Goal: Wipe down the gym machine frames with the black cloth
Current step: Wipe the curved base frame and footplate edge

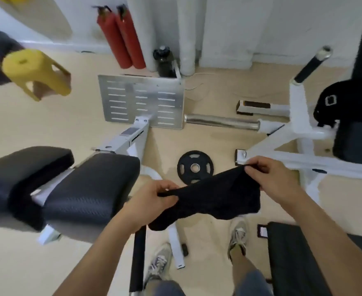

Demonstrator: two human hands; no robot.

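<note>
Here the left hand (154,199) pinched one upper corner of the black cloth (214,197) between thumb and curled fingers, and the right hand (276,180) pinched the opposite corner, slightly higher. The cloth hung slack in the air between them, sagging in the middle and touching no frame. It looked light, soft and limp, so bunching it into one palm would likely suit rubbing better. The white frame (325,162) stood just beyond the right hand. A weight plate (195,167) lay on the floor (47,124) beyond the cloth.

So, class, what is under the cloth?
A white frame bar pokes out below the cloth; its upper part and the floor there are covered.
</note>
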